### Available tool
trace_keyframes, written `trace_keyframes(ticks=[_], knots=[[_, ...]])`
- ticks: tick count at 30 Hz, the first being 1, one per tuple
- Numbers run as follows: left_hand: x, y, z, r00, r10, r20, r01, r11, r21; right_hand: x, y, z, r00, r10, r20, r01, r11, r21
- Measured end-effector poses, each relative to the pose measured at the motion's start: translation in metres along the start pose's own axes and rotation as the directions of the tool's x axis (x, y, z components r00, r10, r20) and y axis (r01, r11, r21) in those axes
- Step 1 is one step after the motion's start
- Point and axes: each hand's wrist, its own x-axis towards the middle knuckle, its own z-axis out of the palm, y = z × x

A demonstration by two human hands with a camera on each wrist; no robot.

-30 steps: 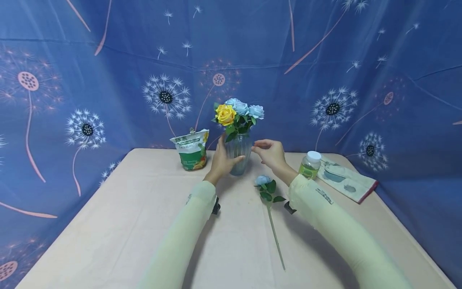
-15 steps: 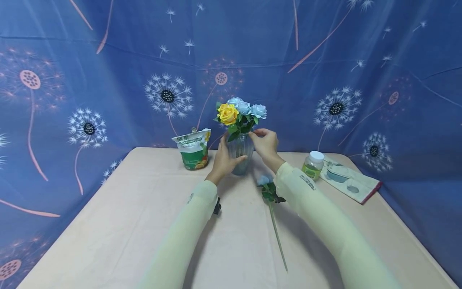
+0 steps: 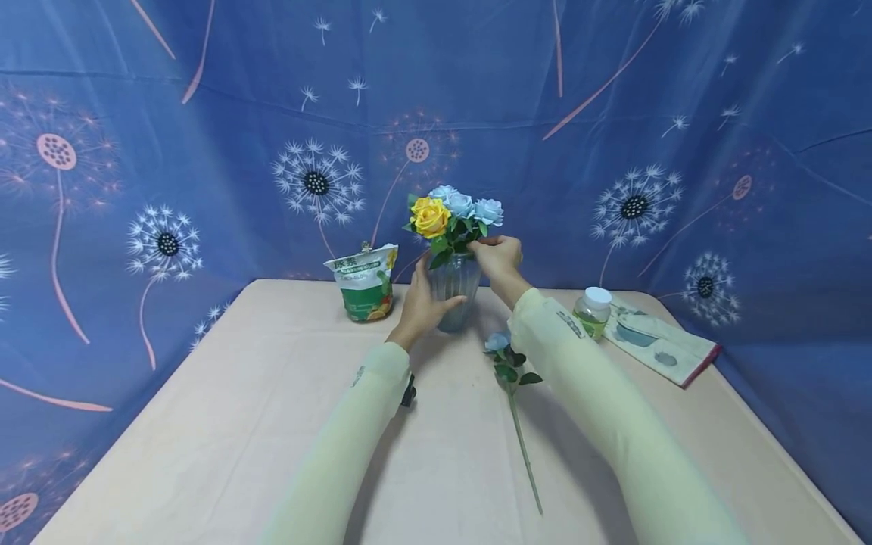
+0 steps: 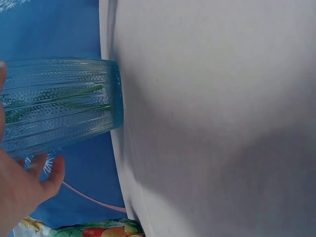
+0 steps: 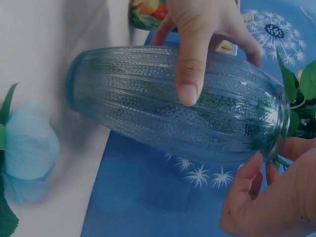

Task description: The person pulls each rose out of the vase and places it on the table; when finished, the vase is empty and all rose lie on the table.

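Observation:
A clear ribbed glass vase [image 3: 458, 283] stands upright on the table, with a yellow rose [image 3: 430, 217] and several light blue roses [image 3: 488, 211] in it. My left hand [image 3: 418, 309] grips the vase from the left, its thumb across the front and its fingers behind. At the rim, my right hand [image 3: 499, 261] has its fingertips curled in among the greenery; a bit of green stem [image 5: 282, 162] shows between them, and it seems to pinch that. One loose blue rose [image 3: 497, 342] lies on the table, its stem pointing toward me.
A green and white pouch [image 3: 366, 286] with a clip stands left of the vase. To the right are a white-lidded jar [image 3: 594, 309] and a folded printed cloth [image 3: 659, 348]. A blue dandelion-print curtain [image 3: 511, 151] hangs behind the table [image 3: 272, 424].
My right hand has moved left and up from beside the vase to its rim, reaching the stems and leaves. My left hand keeps its grip. The loose rose stays put.

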Motion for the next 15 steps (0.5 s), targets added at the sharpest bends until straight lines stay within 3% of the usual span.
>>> trace_keyframes(ticks=[6,15], knots=[[0.0017,-0.0011,0.0008,1.000,0.020,-0.008,-0.020,1.000,0.015,0.0058,-0.0016,0.0006,0.999,-0.012,-0.047,0.011,1.000,-0.016],[0.0015,0.0005,0.0024,1.000,0.004,0.003,-0.004,1.000,0.001,0.0015,-0.0001,0.0034,0.990,-0.105,-0.096,0.100,0.993,-0.054]])
